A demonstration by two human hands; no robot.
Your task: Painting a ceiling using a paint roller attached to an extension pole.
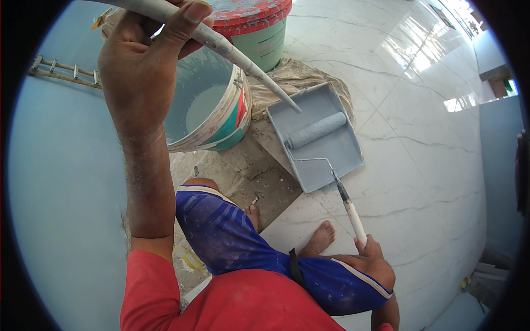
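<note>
My left hand (144, 58) is raised close to the camera and closed around a long paint-coated stick (243, 58), whose tip points down toward a grey paint tray (356, 159). Low at the right, my right hand (371, 252) grips the white handle of a paint roller (318, 129). The roller's sleeve lies in the tray, coated in pale blue-grey paint. Just behind my left forearm stands an open bucket (223, 107) holding light blue paint.
A second bucket (264, 34) with a red paint-smeared lid stands beyond the first, on a crumpled cloth (301, 77). A ladder (63, 71) leans by the pale blue wall at left. White marble-look floor tiles spread to the right. My bare feet and blue shorts are below.
</note>
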